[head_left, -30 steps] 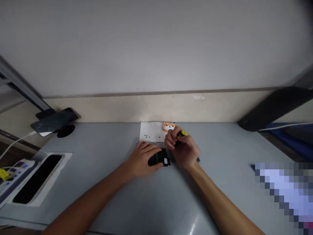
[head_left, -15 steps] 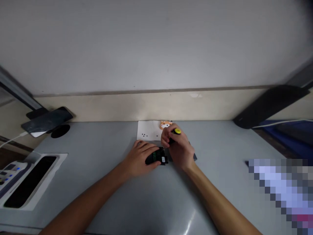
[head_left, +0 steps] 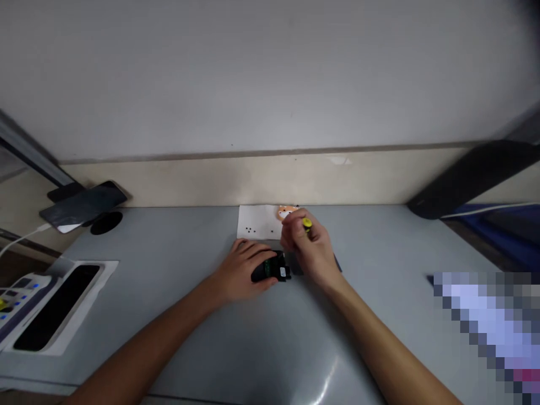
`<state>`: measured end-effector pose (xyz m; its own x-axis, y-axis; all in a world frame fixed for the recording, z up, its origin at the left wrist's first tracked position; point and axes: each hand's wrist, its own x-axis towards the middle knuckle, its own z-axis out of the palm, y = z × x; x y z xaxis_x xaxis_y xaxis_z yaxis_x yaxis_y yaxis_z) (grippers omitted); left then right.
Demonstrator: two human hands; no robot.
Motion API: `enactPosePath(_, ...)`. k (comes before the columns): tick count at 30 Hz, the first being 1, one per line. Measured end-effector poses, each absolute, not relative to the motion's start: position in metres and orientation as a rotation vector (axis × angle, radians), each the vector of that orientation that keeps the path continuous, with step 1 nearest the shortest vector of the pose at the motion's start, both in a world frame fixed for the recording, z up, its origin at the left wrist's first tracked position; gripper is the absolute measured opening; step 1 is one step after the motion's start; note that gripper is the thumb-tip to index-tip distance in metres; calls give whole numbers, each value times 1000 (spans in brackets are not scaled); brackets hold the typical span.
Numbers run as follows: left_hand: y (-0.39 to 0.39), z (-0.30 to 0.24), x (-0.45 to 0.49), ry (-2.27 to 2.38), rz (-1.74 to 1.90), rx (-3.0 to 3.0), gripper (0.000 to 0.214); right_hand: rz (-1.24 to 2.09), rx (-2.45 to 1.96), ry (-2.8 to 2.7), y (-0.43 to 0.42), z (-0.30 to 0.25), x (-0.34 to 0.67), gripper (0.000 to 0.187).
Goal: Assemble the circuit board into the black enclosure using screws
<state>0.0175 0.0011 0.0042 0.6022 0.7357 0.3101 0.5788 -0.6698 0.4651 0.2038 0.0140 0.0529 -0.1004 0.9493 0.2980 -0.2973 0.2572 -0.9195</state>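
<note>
At the far left a white tray (head_left: 105, 269) with a black inset lies on the grey table (head_left: 261, 349). Behind it a phone (head_left: 82, 205) leans on a stand near the wall, and a white cable (head_left: 21, 239) runs off to the left edge.

Near the middle, the left hand (head_left: 240, 271) rests palm down on the table. Its fingers are curved and close together over the left end of a small black device (head_left: 274, 271), pressing it to the surface. The device lies flat, between the two hands and just in front of a white paper (head_left: 259, 216). On the paper sit a few dark bits (head_left: 250, 230), too small to identify. An orange sticker (head_left: 283, 212) with an animal face lies at the paper's right corner, against the wall.

The right hand (head_left: 312, 253) hovers just right of the device, its fingers bunched tight around a screwdriver (head_left: 307, 224). Only the tool's yellow cap shows above the knuckles. Its tip is hidden, so contact with the device cannot be told.

At the far right a black lamp (head_left: 468, 177) slants over the table's edge.
</note>
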Motion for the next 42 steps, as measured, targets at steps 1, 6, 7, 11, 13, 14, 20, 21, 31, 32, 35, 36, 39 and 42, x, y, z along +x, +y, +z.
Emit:
enactPosePath(1, 1, 4, 18, 1068, 693, 2512, 48, 1264, -666, -1191, 14, 54, 203, 29)
enactPosePath(6, 1, 3, 19, 1069, 705, 2512, 47, 1371, -591, -1109, 13, 60, 202, 29)
enactPosePath(7, 1, 2, 19, 1059, 716, 2515, 47, 1363, -587, -1104, 12, 60, 203, 27)
enactPosePath(11, 0, 3, 18, 1025, 745, 2511, 49, 1346, -538, -1095, 11, 58, 204, 24)
enactPosePath(13, -1, 5, 18, 1033, 731, 2499, 50, 1337, -543, -1099, 12, 56, 204, 28)
enactPosePath(14, -1, 6, 18, 1041, 719, 2493, 50, 1329, -562, -1097, 13, 55, 204, 30)
enactPosePath(20, -2, 7, 19, 1067, 717, 2485, 47, 1326, -626, -1025, 17, 56, 203, 32)
enactPosePath(21, -2, 6, 19, 1067, 725, 2485, 47, 1353, -609, -1013, 16, 58, 203, 35)
enactPosePath(31, -1, 5, 19, 1071, 751, 2486, 48, 1419, -594, -1041, 15, 63, 209, 16)
enactPosePath(32, -1, 5, 19, 1069, 754, 2487, 48, 1428, -605, -1066, 16, 61, 210, 17)
enactPosePath(35, -1, 5, 19, 1064, 743, 2493, 47, 1377, -672, -1141, 19, 55, 209, 24)
enactPosePath(36, -1, 5, 20, 1065, 737, 2495, 47, 1345, -694, -1155, 20, 54, 209, 27)
enactPosePath(39, -1, 6, 20, 1074, 724, 2499, 45, 1290, -726, -1147, 22, 51, 208, 31)
enactPosePath(42, -2, 6, 20, 1073, 741, 2507, 43, 1289, -711, -1137, 23, 50, 207, 32)
